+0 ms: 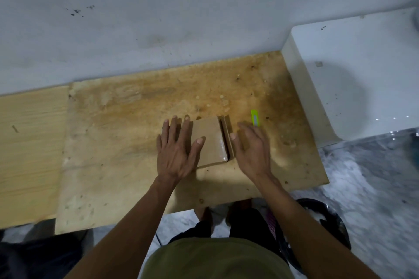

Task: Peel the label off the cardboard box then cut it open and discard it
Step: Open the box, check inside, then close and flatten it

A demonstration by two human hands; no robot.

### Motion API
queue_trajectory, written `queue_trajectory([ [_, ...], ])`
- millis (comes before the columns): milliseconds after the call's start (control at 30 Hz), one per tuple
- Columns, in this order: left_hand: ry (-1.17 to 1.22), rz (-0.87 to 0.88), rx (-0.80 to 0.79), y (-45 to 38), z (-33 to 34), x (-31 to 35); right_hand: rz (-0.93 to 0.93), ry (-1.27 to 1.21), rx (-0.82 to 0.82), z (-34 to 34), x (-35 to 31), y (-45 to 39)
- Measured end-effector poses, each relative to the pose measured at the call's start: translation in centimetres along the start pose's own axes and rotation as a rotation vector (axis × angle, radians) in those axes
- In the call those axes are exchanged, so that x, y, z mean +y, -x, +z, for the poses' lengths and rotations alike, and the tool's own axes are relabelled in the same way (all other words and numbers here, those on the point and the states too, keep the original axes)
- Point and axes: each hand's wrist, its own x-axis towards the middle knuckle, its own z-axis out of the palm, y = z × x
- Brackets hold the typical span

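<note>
Flat brown cardboard box (209,141) lies on stained plywood board (136,142); left hand (178,152) spread flat on its left half, right hand (250,148) open just right, yellow-green utility knife (255,118) beyond.

Work surface: stained plywood board (136,142) across the middle of the frame, abutting a paler wood panel (29,154) at the left edge. On the board, right of centre: one flat cardboard box (212,140), a narrow flap raised along its right side; one yellow-green utility knife (255,118) just beyond, toward upper right.
</note>
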Motion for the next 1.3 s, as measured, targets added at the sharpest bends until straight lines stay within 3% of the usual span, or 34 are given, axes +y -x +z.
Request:
queue_trajectory([
  [200,0.095,-0.019,0.177,2.0,-1.0,-0.7,-0.070,0.029,-0.105,2.8,-1.8,1.9],
  [300,0.126,-0.072,0.108,3.3,-0.9,-1.8,-0.066,0.063,-0.154,3.2,-1.6,2.3],
  [467,0.297,-0.195,0.011,3.8,-1.4,-4.2,0.113,0.021,-0.241,3.0,-1.0,2.5],
  [967,0.519,-0.254,-0.159,4.8,-1.1,-5.9,0.219,0.134,-0.447,4.3,-1.3,3.2],
  [1300,0.794,-0.353,0.025,4.5,-3.0,-4.4,0.133,-0.090,-0.288,1.7,-4.5,1.6],
])
